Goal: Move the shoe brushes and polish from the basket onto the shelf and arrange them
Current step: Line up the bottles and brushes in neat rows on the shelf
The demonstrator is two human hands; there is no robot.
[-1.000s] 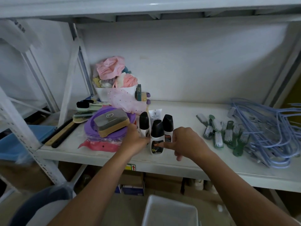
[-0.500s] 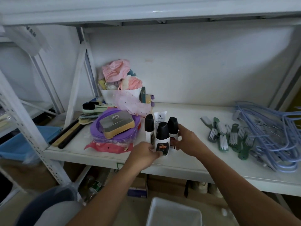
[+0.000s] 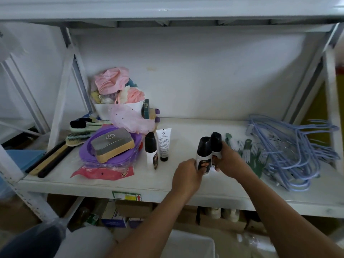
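Between the left hand (image 3: 186, 175) and right hand (image 3: 229, 164), two tilted polish bottles (image 3: 203, 155) touch, each hand gripping one: arranging looks underway, and next they want standing upright on the shelf (image 3: 149, 182), clear of the green brushes (image 3: 250, 155) just right of the grip.

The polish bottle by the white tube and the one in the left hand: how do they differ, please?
The free bottle stands upright; the held bottle leans, gripped by the left hand. The free bottle is beside the white tube; the held bottle is beside the right hand's bottle. Both have black caps.
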